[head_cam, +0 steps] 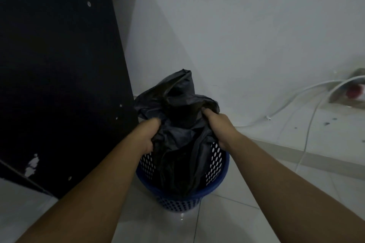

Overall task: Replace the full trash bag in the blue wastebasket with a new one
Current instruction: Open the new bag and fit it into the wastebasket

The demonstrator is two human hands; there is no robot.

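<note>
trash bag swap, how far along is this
Early. Done: the black trash bag's mouth is off the blue wastebasket's rim, which shows bare. In hand: the left hand and right hand each grip the bunched top of the bag, one on each side; its lower part sits inside the basket. Left: lifting it out and fitting a new bag; no spare bag is in view.

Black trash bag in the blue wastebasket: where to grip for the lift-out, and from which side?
Grip the bunched loose plastic at the top of the black trash bag, from above, on opposite sides, where the left hand and right hand hold it. The blue wastebasket encloses its lower part; only the crumpled top stands above the rim.
</note>
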